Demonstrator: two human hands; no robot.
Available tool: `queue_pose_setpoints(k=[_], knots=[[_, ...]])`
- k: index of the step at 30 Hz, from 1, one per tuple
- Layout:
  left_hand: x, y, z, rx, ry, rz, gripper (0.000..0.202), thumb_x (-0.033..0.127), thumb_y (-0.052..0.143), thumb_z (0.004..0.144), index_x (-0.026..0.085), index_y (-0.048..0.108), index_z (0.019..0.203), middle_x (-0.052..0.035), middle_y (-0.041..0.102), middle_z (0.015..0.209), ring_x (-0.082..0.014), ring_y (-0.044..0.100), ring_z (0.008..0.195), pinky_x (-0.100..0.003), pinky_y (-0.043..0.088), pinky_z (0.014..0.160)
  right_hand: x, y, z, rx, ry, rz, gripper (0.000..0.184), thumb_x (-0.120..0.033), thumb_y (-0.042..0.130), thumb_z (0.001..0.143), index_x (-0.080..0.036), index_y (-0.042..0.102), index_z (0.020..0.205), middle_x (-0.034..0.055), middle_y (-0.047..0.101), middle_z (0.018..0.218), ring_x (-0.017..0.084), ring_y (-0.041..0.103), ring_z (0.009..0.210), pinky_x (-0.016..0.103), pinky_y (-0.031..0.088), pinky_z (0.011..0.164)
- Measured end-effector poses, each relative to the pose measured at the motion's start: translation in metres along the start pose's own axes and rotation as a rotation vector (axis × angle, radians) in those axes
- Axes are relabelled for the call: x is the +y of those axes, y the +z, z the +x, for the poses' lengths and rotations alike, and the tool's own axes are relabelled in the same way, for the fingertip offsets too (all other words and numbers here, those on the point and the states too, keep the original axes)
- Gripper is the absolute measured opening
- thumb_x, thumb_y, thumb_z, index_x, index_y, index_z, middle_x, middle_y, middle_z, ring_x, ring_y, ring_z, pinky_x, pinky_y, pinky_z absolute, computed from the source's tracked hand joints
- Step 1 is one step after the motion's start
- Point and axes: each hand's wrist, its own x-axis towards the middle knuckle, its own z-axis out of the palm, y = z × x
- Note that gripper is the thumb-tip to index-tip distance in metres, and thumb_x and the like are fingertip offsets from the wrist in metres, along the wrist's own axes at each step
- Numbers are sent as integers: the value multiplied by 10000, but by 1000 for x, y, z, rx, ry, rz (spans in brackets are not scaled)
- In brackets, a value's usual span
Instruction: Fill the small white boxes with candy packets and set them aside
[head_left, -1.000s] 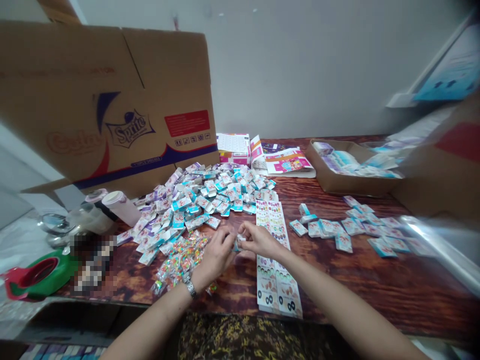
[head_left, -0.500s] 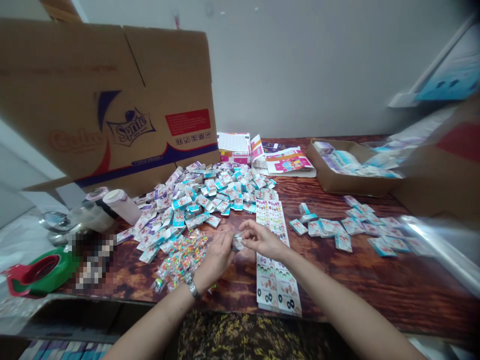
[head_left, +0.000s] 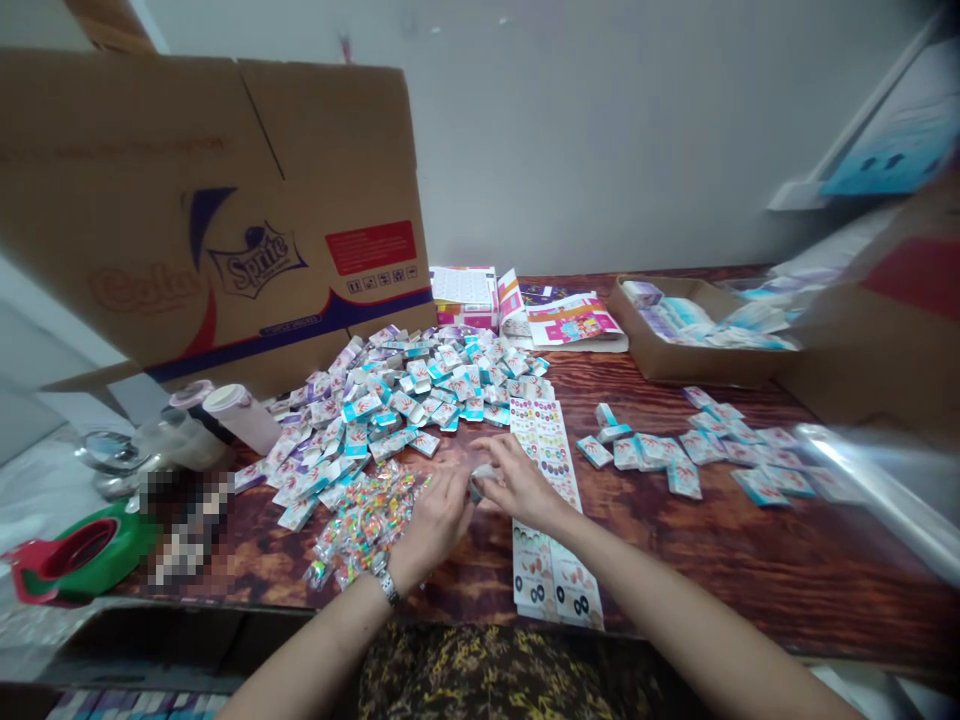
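The candy packets are crinkled, glossy clear plastic; the small printed boxes, smooth thin card. The Sprite carton is matt cardboard, the tabletop faintly glossy wood grain, the wristwatch shiny metal.

Left of printed strip, small item mostly hidden between left hand and right hand, identity unclear.

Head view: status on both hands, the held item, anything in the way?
Left hand and right hand close together, both on a small pale item. Item mostly hidden. Wrapped candies beside left hand, printed sheets near right wrist; neither visibly blocking.
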Motion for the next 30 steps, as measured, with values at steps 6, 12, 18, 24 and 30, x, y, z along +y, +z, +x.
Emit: queue_pose_setpoints(k=[6,12,18,24,30], knots=[[3,0,1,64,78,22,526,97,425,854,167,289,1358,-159,485,1253,-253,465,1167,-418,439,961,0,-1,3,-122,74,270,336,-168,536,785,-223,503,1115,5,595,845,147,547,707,244,421,619],[4,-2,0,-9,76,8,375,126,436,862,207,439,1228,-136,518,1177,-254,503,1108,-412,481,879,12,4,7,-243,243,604,404,-173,621,702,-205,493,1083,-61,472,647,110,473,576,204,383,516],[3,-6,4,40,-36,-139,296,143,487,837,184,463,1129,-101,583,1012,-220,568,947,-358,494,796,5,-7,-3,-92,76,408,268,-261,541,832,-214,503,1093,45,569,934,157,565,805,260,470,661],[7,-5,6,91,-115,-208,367,138,499,817,168,431,1176,-108,588,1034,-213,583,943,-348,495,798,-6,-2,-19,119,-154,-6,163,-174,467,861,-207,603,944,90,565,1004,199,553,933,321,453,798],[7,0,1,111,2,-142,411,100,466,819,148,405,1222,-155,522,1215,-241,505,1143,-401,454,933,-14,12,-21,215,84,236,255,-188,530,832,-203,548,1086,41,644,941,164,616,790,270,490,682]])
